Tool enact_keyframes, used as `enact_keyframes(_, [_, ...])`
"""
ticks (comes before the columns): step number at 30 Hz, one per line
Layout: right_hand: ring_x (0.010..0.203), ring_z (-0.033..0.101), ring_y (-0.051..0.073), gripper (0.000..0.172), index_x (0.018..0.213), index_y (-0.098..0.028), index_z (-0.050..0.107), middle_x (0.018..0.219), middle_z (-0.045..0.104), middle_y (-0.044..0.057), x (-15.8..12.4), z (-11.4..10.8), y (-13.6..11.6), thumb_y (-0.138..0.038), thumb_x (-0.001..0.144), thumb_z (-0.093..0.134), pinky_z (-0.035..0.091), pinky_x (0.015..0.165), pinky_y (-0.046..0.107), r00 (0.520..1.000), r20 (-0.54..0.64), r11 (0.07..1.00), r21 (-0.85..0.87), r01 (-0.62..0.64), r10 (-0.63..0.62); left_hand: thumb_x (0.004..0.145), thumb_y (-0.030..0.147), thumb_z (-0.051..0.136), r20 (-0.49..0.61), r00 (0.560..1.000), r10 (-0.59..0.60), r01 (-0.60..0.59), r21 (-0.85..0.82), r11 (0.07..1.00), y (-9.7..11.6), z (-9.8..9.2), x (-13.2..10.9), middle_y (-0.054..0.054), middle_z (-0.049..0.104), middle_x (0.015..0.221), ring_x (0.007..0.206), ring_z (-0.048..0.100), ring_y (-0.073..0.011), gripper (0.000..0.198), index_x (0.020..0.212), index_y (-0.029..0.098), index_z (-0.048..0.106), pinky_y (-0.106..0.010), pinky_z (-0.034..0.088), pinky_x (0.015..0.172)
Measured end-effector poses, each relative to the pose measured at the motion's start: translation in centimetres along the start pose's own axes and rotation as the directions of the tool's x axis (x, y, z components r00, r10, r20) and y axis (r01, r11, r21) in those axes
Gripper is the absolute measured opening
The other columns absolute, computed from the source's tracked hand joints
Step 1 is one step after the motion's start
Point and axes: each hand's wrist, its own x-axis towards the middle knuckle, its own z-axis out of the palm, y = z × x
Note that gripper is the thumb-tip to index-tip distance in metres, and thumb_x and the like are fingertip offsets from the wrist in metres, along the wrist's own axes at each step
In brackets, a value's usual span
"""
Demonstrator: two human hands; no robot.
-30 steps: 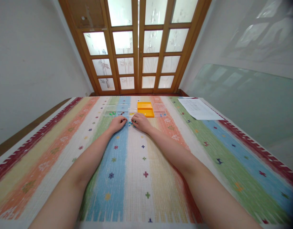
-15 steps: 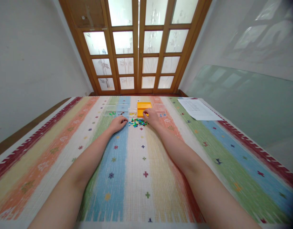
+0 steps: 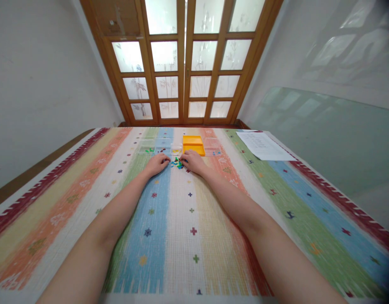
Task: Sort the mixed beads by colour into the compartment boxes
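A small heap of colored pieces [image 3: 176, 164], green, blue, yellow and dark, lies on the striped cloth. At its left side rests my left hand [image 3: 158, 164], fingers curled together; whatever they hold is too small to make out. My right hand [image 3: 195, 161] reaches over the heap's right part, fingertips drawn together among the pieces and covering some of them. Just beyond it stands an open yellow box [image 3: 192, 139]. Clear boxes flank it: one with green pieces [image 3: 149, 150], one with dark red pieces [image 3: 162, 150], one with yellow pieces [image 3: 176, 150], one with blue pieces [image 3: 216, 153].
The table is covered by a striped, patterned cloth [image 3: 182, 236]. A white printed sheet [image 3: 264, 145] lies at the far right. Behind the table are wooden doors with glass panes [image 3: 199, 86]; a sheet of glass [image 3: 314, 122] leans against the right wall.
My right hand has come down from the yellow box, moving toward me and left onto the heap. My left hand has stayed in about the same place.
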Motion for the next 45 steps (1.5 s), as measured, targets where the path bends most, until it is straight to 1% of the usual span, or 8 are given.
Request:
enact_keyframes(10, [0.099,0.058,0.025,0.013,0.098,-0.019,0.074,0.100,0.070,0.010,0.1,0.0,0.7,-0.023,0.098,0.062,0.042,0.088,0.035,0.985,-0.138,0.994,0.051,-0.100,0.106,0.096,0.030,0.058,0.009,1.000,0.013,-0.013,-0.011,1.000,-0.3,0.1,0.1,-0.006,0.070,0.101,0.089,0.064,-0.0210,0.025,0.104,0.022,0.080,-0.035,0.052,0.088])
enact_keyframes(16, [0.097,0.059,0.027,0.016,0.096,-0.019,0.073,0.099,0.071,0.011,0.1,-0.8,3.3,-0.020,0.097,0.057,0.042,0.089,0.038,0.876,-0.347,0.942,0.106,-0.319,0.335,0.096,0.031,0.057,0.013,1.000,0.027,-0.027,0.002,1.000,-0.1,0.0,-0.1,-0.007,0.070,0.105,0.092,0.064,-0.0212,0.025,0.104,0.022,0.079,-0.034,0.052,0.089])
enact_keyframes(21, [0.090,0.060,0.026,0.018,0.098,-0.019,0.072,0.092,0.071,0.010,-0.3,-1.6,4.6,-0.023,0.097,0.054,0.044,0.085,0.038,0.787,-0.332,0.854,0.166,-0.493,0.520,0.097,0.032,0.057,0.034,0.999,0.042,-0.043,0.019,0.999,0.2,-0.2,-0.1,-0.007,0.068,0.105,0.093,0.064,-0.0215,0.026,0.106,0.022,0.079,-0.035,0.052,0.088])
enact_keyframes(25, [0.090,0.062,0.026,0.020,0.103,-0.020,0.073,0.093,0.072,0.009,-0.5,-1.7,4.8,-0.021,0.096,0.054,0.046,0.084,0.037,0.769,-0.317,0.831,0.173,-0.528,0.555,0.097,0.031,0.056,0.039,0.998,0.043,-0.044,0.026,0.999,0.4,-0.3,-0.2,-0.007,0.068,0.105,0.093,0.065,-0.0215,0.026,0.106,0.023,0.079,-0.035,0.052,0.087])
enact_keyframes(28, [0.094,0.064,0.025,0.021,0.105,-0.019,0.074,0.100,0.074,0.010,-0.4,-1.9,4.5,-0.018,0.095,0.056,0.046,0.085,0.035,0.839,-0.271,0.882,0.136,-0.452,0.472,0.097,0.031,0.057,0.033,0.999,0.039,-0.040,0.034,0.999,0.4,-0.2,-0.2,-0.007,0.068,0.105,0.094,0.064,-0.0218,0.025,0.106,0.023,0.079,-0.035,0.052,0.088])
enact_keyframes(32, [0.094,0.066,0.022,0.018,0.102,-0.019,0.077,0.104,0.076,0.008,-0.1,-2.4,3.5,-0.017,0.094,0.060,0.045,0.082,0.030,0.983,-0.046,0.979,0.106,-0.173,0.179,0.096,0.030,0.058,0.019,0.999,0.037,-0.038,0.039,0.999,0.2,0.0,-0.2,-0.007,0.068,0.105,0.094,0.065,-0.0221,0.025,0.106,0.023,0.079,-0.035,0.052,0.089])
enact_keyframes(37, [0.084,0.066,0.019,0.016,0.098,-0.023,0.080,0.094,0.078,0.004,0.2,-2.5,1.7,-0.017,0.090,0.068,0.043,0.076,0.026,0.985,0.168,0.986,0.167,0.015,-0.043,0.095,0.030,0.058,0.033,0.999,0.042,-0.043,0.030,0.999,0.1,-0.1,-0.1,-0.007,0.068,0.104,0.093,0.064,-0.0221,0.025,0.106,0.023,0.079,-0.036,0.052,0.090])
enact_keyframes(45, [0.088,0.065,0.019,0.015,0.098,-0.024,0.081,0.095,0.075,0.004,-0.1,-1.9,0.7,-0.018,0.089,0.070,0.043,0.079,0.027,0.977,0.189,0.989,0.123,0.079,-0.102,0.094,0.030,0.058,0.026,0.999,0.030,-0.031,0.027,0.999,0.1,0.0,-0.1,-0.007,0.068,0.104,0.094,0.065,-0.0224,0.024,0.105,0.023,0.079,-0.036,0.053,0.090])
